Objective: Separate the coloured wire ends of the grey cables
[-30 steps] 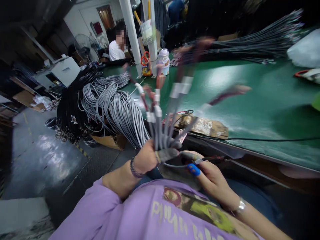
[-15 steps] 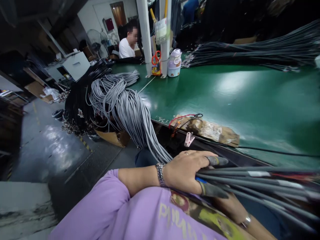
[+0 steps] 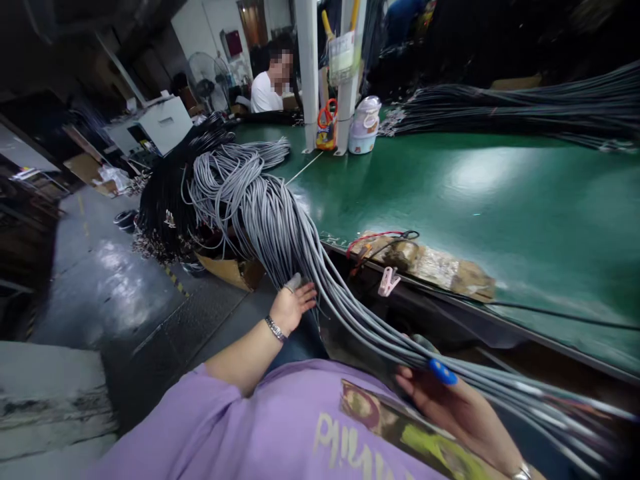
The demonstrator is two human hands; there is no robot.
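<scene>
A thick bundle of grey cables [image 3: 345, 287] runs from the bench's left end down across my lap to the lower right. My left hand [image 3: 296, 305] is beside the hanging part of the bundle, fingers stretched out and holding nothing; its thumb wears a grey cover. Lower right, my right hand [image 3: 450, 400] is closed around the cables from below, with a blue finger cover [image 3: 443, 372] lying over them. Some of its fingers are hidden behind the strands. The cable ends at the right edge are blurred.
The green bench [image 3: 430, 193] carries a taped cardboard strip [image 3: 425, 263], a pink clip [image 3: 389, 282] at its edge, a lidded container [image 3: 365, 127] and dark cables [image 3: 500, 110]. Black cables [image 3: 165, 200] hang at the left. A person [image 3: 270, 83] sits beyond.
My left hand has let go of the cables near the right and moved left to the hanging bundle. My right hand, partly hidden before, now shows under the cables. The view shifted slightly.
</scene>
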